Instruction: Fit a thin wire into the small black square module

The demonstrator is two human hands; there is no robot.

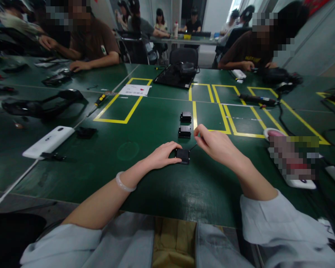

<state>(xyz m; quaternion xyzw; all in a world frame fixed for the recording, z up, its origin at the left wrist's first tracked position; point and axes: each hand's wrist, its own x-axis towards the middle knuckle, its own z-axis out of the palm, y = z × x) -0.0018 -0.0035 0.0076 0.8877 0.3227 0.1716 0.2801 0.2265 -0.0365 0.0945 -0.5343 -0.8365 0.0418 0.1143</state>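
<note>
A small black rectangular block (183, 155) lies on the green table in front of me. My left hand (165, 153) grips its left side between thumb and fingers. To the right, my right hand (213, 144) is closed in a pinch on a thin dark rod or wire (193, 147), whose far end reaches the block's right side; which of the two it is, I cannot tell. Just beyond stand two similar black blocks, the nearer block (184, 131) and the farther block (185, 117), one behind the other.
Left are a white power bank-like box (48, 142), a yellow-black screwdriver (100, 99) and a black headset-like strap (43, 103). Yellow tape (110, 121) marks the table. A black tray (171, 77) lies at the back. A white-cased device (301, 183) is at right. People sit opposite.
</note>
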